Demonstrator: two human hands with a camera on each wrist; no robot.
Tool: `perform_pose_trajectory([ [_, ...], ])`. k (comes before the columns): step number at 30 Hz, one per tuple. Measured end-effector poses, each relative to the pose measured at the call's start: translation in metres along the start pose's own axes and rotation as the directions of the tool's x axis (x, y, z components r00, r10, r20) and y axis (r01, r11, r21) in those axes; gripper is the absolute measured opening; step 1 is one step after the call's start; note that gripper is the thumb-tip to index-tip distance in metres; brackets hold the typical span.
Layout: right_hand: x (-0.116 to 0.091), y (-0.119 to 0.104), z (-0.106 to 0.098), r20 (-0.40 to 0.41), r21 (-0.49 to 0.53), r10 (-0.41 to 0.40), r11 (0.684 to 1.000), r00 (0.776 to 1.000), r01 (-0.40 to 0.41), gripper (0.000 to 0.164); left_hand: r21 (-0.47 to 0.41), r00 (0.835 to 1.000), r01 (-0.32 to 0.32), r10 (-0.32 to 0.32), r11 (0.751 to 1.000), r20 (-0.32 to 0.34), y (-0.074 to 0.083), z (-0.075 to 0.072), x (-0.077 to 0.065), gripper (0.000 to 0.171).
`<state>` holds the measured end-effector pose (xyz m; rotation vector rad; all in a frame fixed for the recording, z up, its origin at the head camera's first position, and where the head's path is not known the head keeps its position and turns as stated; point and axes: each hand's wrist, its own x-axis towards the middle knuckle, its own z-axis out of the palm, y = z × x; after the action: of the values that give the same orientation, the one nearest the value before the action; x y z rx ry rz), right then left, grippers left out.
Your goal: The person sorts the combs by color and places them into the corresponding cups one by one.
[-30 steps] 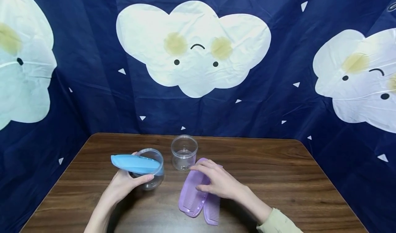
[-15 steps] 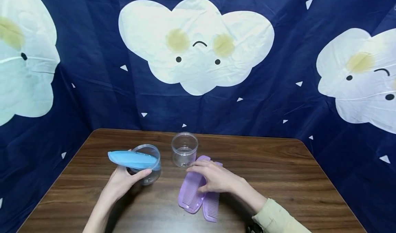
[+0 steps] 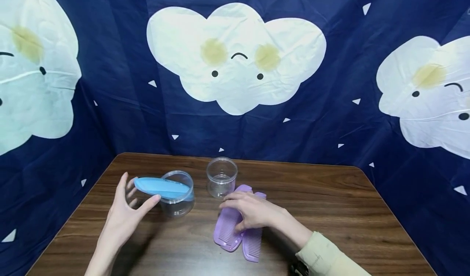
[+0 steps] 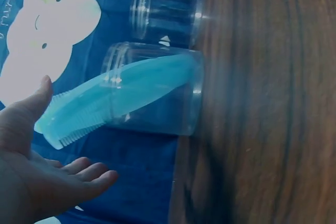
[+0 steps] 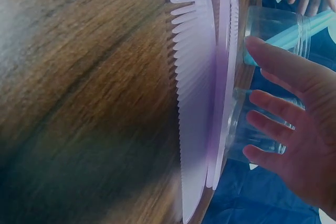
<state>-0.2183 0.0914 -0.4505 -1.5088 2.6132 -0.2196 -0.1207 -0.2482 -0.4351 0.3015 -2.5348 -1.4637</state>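
Observation:
Light-blue combs lean in a clear plastic jar on the left of the table, their ends sticking out over its rim. My left hand is beside the jar with fingers spread, holding nothing; in the left wrist view a gap shows between it and the blue combs. Purple combs lie on the table at the right, some stacked and one set apart at an angle. Over them hovers my right hand, its fingers loosely bent; in the right wrist view they stand apart from the purple combs.
A second clear jar stands behind, between the blue and purple combs, with no comb in it. Wood-grain table extends to the right. A dark blue cloth with cloud prints hangs around the back and sides.
My left hand has let go of the jar with the blue combs and moved left, its fingers spreading. The right hand stays over the purple combs.

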Motion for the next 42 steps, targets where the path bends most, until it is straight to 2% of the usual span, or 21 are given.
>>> perform_pose_trajectory([
  [5,0.002,-0.001,-0.002,0.019,-0.025,0.006,1.000,1.000,-0.006,0.074,-0.008,0.993,-0.083,0.082,0.997,-0.084,0.009,-0.004,-0.004,0.115],
  [12,0.004,-0.001,-0.002,0.045,-0.029,0.026,0.999,0.999,-0.025,0.075,0.055,0.979,-0.119,0.126,0.991,-0.158,0.028,-0.006,-0.008,0.106],
  [21,0.004,0.003,-0.002,0.066,-0.033,0.052,0.998,0.996,-0.050,0.073,0.112,0.932,-0.242,0.263,0.964,-0.247,0.067,0.010,-0.013,0.097],
  [25,0.004,0.004,0.000,0.068,-0.050,0.052,0.998,0.996,-0.049,0.073,0.110,0.920,-0.306,0.323,0.946,-0.223,0.081,0.019,-0.014,0.097],
  [30,0.006,0.005,0.001,0.072,-0.076,0.037,0.997,0.997,-0.032,0.073,0.082,0.915,-0.357,0.366,0.931,-0.169,0.092,0.032,-0.013,0.096],
  [35,0.007,0.005,0.002,0.077,-0.090,0.031,0.996,0.997,-0.024,0.071,0.070,0.903,-0.404,0.409,0.912,-0.131,0.094,0.049,-0.006,0.095],
  [42,0.008,0.008,0.005,0.075,-0.115,0.042,0.993,0.996,-0.033,0.070,0.039,0.908,-0.413,0.415,0.910,-0.066,0.089,0.072,0.011,0.092],
])
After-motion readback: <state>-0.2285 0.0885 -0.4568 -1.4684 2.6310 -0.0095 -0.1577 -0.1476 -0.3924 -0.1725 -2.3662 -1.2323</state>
